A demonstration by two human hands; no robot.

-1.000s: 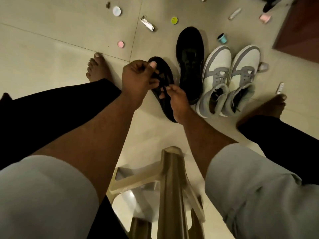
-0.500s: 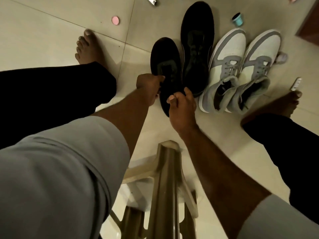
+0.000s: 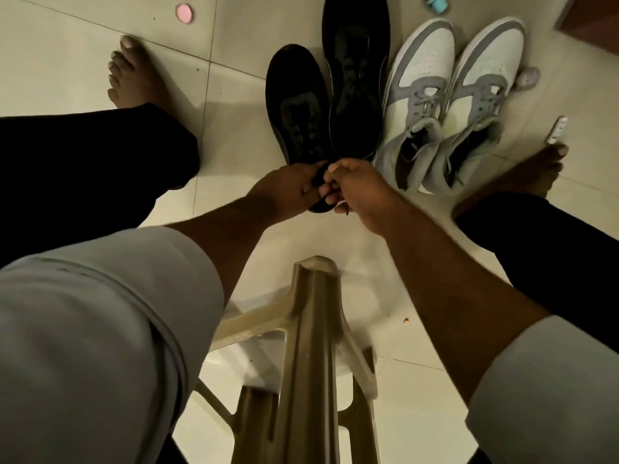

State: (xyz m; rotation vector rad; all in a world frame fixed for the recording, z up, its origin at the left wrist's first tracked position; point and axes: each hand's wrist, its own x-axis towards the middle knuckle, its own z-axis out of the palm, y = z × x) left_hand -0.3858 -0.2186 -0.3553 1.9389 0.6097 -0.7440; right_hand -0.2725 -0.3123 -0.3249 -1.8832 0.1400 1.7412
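Two black shoes stand on the tiled floor ahead of me. The nearer black shoe point(image 3: 298, 108) lies left of the second black shoe point(image 3: 355, 82). My left hand point(image 3: 288, 190) and my right hand point(image 3: 358, 192) meet over the near shoe's heel end. Both pinch its black lace point(image 3: 320, 177), and a lace tip hangs below my right hand. The heel is mostly hidden under my fingers.
A grey and white pair of sneakers point(image 3: 449, 95) stands right of the black shoes. My bare feet point(image 3: 132, 75) flank the shoes. A beige plastic stool point(image 3: 308, 346) is under me. A pink disc point(image 3: 185, 12), a teal cap point(image 3: 437, 3) and a small white strip point(image 3: 557, 130) lie on the floor.
My hands have drawn back from the shoe's middle to its heel end and come together on the lace. The view has tilted down and closer to the shoes.
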